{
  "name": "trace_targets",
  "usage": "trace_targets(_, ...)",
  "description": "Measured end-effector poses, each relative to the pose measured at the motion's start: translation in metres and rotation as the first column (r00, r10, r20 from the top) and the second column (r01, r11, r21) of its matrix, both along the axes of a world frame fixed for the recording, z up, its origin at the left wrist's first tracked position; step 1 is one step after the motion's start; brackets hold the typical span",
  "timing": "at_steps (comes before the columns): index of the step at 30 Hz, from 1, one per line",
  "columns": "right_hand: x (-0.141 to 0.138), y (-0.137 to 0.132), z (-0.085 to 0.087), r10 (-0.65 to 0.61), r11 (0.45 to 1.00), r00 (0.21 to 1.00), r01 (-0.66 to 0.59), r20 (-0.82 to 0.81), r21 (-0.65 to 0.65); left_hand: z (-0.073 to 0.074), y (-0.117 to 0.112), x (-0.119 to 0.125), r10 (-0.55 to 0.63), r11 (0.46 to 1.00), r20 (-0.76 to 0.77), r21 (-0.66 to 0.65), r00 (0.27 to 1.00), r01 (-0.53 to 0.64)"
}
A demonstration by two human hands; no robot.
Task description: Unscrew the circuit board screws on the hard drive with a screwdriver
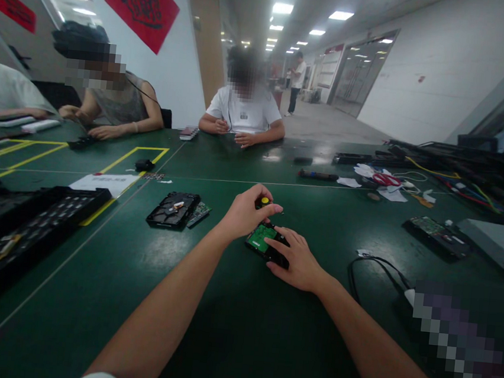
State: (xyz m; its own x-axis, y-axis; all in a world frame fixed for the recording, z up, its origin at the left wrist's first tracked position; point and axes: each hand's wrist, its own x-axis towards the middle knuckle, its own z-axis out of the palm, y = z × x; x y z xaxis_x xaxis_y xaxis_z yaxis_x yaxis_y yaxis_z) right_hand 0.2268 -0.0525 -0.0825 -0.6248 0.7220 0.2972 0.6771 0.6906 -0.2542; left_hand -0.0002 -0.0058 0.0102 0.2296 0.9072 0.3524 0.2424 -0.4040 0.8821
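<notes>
A hard drive (pixel 259 235) was found on the green table (pixel 220 328), circuit-board side up, directly before the wearer. Its body was held by the right hand (pixel 299 259), thumb at the near edge and fingers partly spread across the top, presumably so that slipping was prevented. A yellow-topped tool (pixel 265 201) was gripped by the closed fingers of the left hand (pixel 244 211), apparently upright for downward pressure; its tip was hidden. A black drive casing (pixel 172 210) and loose circuit board (pixel 199 214) were noted to the left, probably set there for clear working room.
</notes>
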Motion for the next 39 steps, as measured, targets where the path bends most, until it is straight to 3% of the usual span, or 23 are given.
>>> trace_targets(4, -0.0001, 0.0002, -0.0001, 0.008, 1.000, 1.000, -0.008, -0.004, 0.007, -0.0003, 0.0027, -0.0012, -0.061, 0.998, -0.003, -0.019, 0.998, 0.061)
trace_targets(9, -0.0012, -0.0004, 0.0017, 0.002, 1.000, 1.000, -0.002, 0.008, -0.005, -0.0005, 0.0053, 0.0010, -0.125, 0.985, 0.180, -0.093, 0.976, 0.143)
trace_targets(11, -0.0016, -0.0005, 0.0019, -0.001, 1.000, 1.000, 0.001, 0.005, -0.006, -0.0013, 0.0059, 0.0010, -0.095, 0.991, 0.172, -0.076, 0.980, 0.109)
trace_targets(16, -0.0012, -0.0004, 0.0026, 0.010, 1.000, 1.000, -0.010, -0.008, -0.004, 0.0005, 0.0038, -0.0027, 0.112, 0.993, -0.039, 0.037, 0.993, -0.111)
trace_targets(19, -0.0008, -0.0004, 0.0035, 0.009, 1.000, 1.000, -0.009, -0.002, -0.011, 0.0044, 0.0008, -0.0035, 0.166, 0.982, -0.097, 0.110, 0.981, -0.156)
trace_targets(33, -0.0008, -0.0006, 0.0024, 0.003, 1.000, 1.000, -0.003, -0.002, -0.004, 0.0016, 0.0051, -0.0027, -0.101, 0.995, 0.026, 0.010, 0.995, 0.101)
trace_targets(39, -0.0012, -0.0003, 0.0026, -0.001, 1.000, 1.000, 0.001, 0.015, -0.010, 0.0019, 0.0050, -0.0017, -0.115, 0.993, 0.073, 0.030, 0.991, 0.113)
